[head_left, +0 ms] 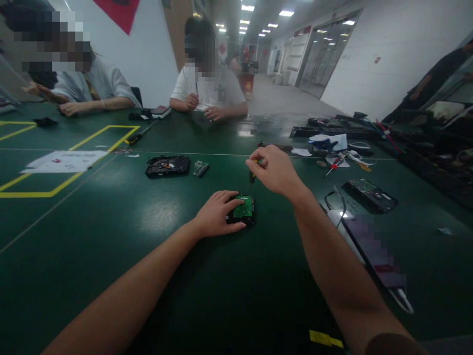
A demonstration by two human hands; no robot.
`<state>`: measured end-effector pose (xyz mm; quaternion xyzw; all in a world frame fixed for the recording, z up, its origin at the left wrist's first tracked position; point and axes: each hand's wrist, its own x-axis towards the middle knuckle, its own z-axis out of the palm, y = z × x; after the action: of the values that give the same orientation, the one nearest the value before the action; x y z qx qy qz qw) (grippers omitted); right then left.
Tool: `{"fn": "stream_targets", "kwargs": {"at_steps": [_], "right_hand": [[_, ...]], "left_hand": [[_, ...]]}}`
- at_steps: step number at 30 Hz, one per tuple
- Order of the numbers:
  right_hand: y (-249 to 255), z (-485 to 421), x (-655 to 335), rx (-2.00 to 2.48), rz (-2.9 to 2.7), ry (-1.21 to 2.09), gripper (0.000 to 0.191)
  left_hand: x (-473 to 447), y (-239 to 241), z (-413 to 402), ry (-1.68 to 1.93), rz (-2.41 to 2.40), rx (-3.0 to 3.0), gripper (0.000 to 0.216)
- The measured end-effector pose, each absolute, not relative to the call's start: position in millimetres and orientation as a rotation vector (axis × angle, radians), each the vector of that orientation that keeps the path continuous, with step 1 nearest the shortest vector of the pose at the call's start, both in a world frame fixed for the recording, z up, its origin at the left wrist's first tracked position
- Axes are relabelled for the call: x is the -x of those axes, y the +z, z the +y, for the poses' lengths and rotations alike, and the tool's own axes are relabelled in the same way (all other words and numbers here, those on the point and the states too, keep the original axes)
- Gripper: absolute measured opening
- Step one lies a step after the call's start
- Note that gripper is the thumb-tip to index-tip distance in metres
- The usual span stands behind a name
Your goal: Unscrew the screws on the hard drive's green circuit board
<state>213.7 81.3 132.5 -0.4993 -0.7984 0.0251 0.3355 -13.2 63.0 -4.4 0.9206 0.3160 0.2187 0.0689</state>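
Note:
A small hard drive [243, 211] with a green circuit board on its upper face lies flat on the green table [177, 276]. My left hand [215, 215] holds it down from the left, its thumb along the near edge and its fingers across the board and far edge. Pinched in my right hand [275, 170] is a screwdriver [252, 176] with a dark and yellow handle. It stands nearly upright, its shaft pointing down at the drive's far right corner. Whether the tip touches a screw is too small to tell.
Left of centre lie an opened hard drive [168, 166] and a loose circuit board [201, 168]. To the right are another drive [371, 195], a phone-like device [373, 246] with a cable, and a red screwdriver [334, 166]. Two people sit across the table.

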Motion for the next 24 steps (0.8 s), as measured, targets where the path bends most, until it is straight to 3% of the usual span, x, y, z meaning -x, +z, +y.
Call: {"fn": "stream_targets", "kwargs": {"at_steps": [24], "right_hand": [[133.6,77.2,-209.1,1.332,-2.084,0.171,0.022]], "left_hand": [[14.3,-1.2,61.6,0.657,0.960,-2.754,0.071]]}}
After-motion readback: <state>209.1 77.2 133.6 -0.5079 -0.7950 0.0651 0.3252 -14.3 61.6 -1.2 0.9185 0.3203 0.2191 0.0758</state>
